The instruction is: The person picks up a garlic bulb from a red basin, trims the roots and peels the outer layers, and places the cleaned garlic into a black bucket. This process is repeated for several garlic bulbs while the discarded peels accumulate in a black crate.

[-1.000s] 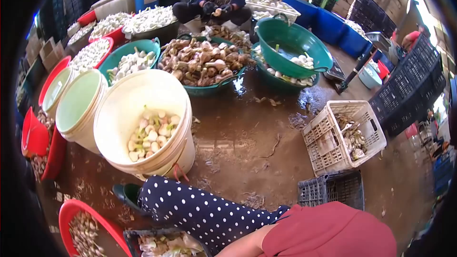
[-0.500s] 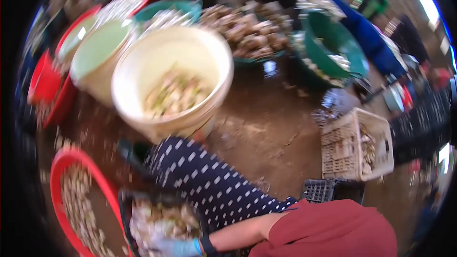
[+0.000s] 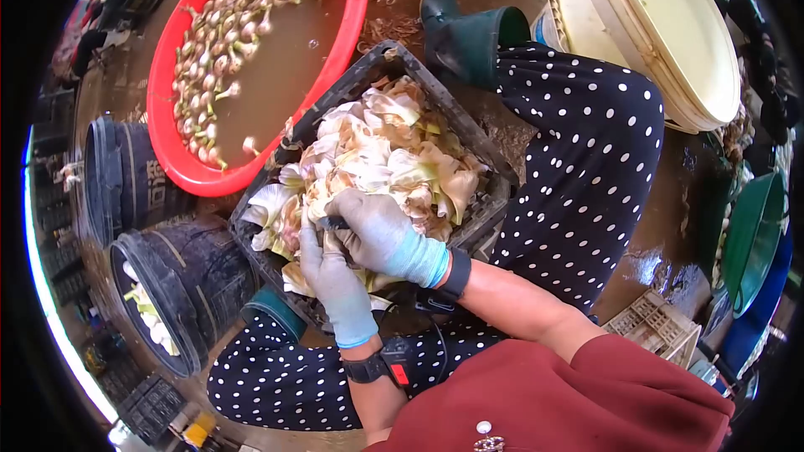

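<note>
Both my hands, in grey gloves with blue cuffs, meet above a black crate (image 3: 469, 234) of papery garlic skins (image 3: 377, 151). My right hand (image 3: 377, 230) is closed around a small black tool (image 3: 333, 223), of which only a short part shows. Just below it, my left hand (image 3: 331, 272) has its fingers pressed together; what they pinch is hidden against the pale skins. Beyond the crate, a red basin (image 3: 358, 8) holds murky water and many garlic bulbs (image 3: 213, 75) with stems.
A dark bucket (image 3: 197, 285) with white pieces inside lies tilted at the left, near another dark bucket (image 3: 138, 167). Green boots and dotted trousers flank the crate. Large cream tubs (image 3: 620, 25) stand at upper right, a green tub (image 3: 754, 234) and pale crate (image 3: 649, 326) further right.
The view has swung down and left, bringing the crate and red basin toward the middle. My right hand was low among the crate's contents; now both hands are together above the skins.
</note>
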A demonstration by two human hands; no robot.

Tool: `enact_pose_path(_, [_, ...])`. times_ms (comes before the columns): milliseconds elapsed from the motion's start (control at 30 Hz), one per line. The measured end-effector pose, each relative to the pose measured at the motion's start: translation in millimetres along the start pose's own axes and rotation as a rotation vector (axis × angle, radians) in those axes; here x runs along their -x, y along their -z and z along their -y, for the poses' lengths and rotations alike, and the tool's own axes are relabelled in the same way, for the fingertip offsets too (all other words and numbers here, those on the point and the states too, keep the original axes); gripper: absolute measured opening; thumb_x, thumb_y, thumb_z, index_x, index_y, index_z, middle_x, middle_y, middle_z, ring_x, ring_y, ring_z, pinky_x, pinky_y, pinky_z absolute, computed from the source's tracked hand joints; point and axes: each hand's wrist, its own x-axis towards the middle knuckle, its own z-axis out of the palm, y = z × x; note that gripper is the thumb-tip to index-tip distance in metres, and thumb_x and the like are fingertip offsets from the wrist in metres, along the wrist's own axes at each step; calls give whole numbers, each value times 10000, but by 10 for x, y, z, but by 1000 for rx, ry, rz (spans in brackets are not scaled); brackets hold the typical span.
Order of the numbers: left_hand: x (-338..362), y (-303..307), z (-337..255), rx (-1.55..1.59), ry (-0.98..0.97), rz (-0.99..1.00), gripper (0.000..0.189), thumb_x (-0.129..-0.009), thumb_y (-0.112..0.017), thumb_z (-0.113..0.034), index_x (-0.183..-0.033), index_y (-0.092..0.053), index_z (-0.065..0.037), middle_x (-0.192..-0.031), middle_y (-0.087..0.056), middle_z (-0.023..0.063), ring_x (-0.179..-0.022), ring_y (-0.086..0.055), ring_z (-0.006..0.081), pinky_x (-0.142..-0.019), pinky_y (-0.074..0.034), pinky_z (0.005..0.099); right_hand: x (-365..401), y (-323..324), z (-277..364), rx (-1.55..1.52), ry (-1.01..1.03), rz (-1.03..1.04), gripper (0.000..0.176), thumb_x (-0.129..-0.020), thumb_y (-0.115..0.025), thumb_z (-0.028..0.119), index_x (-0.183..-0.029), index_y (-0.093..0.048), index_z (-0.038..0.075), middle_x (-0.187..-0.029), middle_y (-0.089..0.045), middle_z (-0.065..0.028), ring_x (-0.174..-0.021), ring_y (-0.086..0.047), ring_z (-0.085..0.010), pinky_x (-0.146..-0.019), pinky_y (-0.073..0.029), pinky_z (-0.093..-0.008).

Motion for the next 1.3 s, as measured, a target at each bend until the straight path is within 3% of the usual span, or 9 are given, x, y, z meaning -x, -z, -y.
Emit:
enact_pose_path(200, [16,262,-13,179,217,-82,319,-977,-466,-160,-1282,-490,-69,-730,-558,32,-531,-483,80,-425,-347,188,-176,286,91,-797,-395,-420,107,-896,-590,116,-851,-571,20,-696,-566,-24,-651,-525,-115,-594,-448,-274])
enact_pose_path(267, [54,359,-16,241,218,-98,315,-975,-471,-161,-1275,-491,-68,-738,-561,31,-542,-492,81,-424,-354,191,-253,476,36,-917,-302,-442,123,-870,-641,123,-826,-572,31,-750,-557,31,-706,-490,-51,-617,-438,-231])
enact_pose_path(400, [117,367,-105,356,205,-56,291,-969,-491,-172,-1238,-506,-64,-752,-569,29,-558,-511,91,-416,-374,195,-95,431,-38,4,-161,-39,376,-810,-658,284,-1095,-610,44,-956,-637,-212,-885,-617,-373,-774,-487,-419])
enact_pose_path(567, [-61,-281,-657,247,83,-10,280,-946,-503,-139,-1194,-526,-10,-764,-576,24,-574,-533,86,-455,-409,190,-43,131,-209,-154,-338,-63,260,-824,-609,223,-952,-628,-1,-858,-626,-240,-838,-607,-398,-743,-479,-443])
enact_pose_path(833, [-392,-1603,-1544,74,-248,927,544,-949,-543,-209,-1405,-311,-24,-1178,-503,105,-828,-554,83,-698,-494,231,-21,185,-291,-70,-150,-234,310,-870,-533,146,-1127,-525,-27,-1005,-604,-256,-926,-586,-406,-815,-466,-435])
enact_pose_path(1000, [-2373,-591,-726,-753,-394,297,314,-894,-564,-111,-1188,-561,-1,-955,-627,34,-642,-530,55,-539,-433,177,-166,306,-172,-186,-337,-236,240,-915,-478,82,-1127,-530,-19,-920,-603,-235,-849,-607,-352,-746,-475,-405])
enact_pose_path(1033, [-2722,-379,-652,-884,-332,186,345,-837,-580,-166,-1124,-594,25,-1093,-629,198,-1000,-618,288,-882,-468,335,-130,275,-227,-209,-438,-51,259,-915,-478,101,-1140,-525,-17,-924,-608,-239,-858,-609,-367,-741,-486,-408])
enact_pose_path(1167, [-3742,102,-478,-1485,-221,-124,561,-793,-622,-313,-1229,-491,15,-1250,-522,254,-1158,-515,351,-969,-423,403,-271,330,-191,-135,-508,246,298,-833,-530,106,-1119,-526,23,-916,-612,-248,-879,-593,-414,-747,-481,-482])
enact_pose_path(1300, [-4383,564,135,-1629,-135,90,555,-746,-650,-298,-1199,-506,-9,-1136,-578,254,-1100,-540,401,-949,-427,468,-398,351,-179,-136,-537,212,222,-843,-561,163,-1027,-538,42,-764,-603,-230,-719,-609,-411,-617,-492,-454])
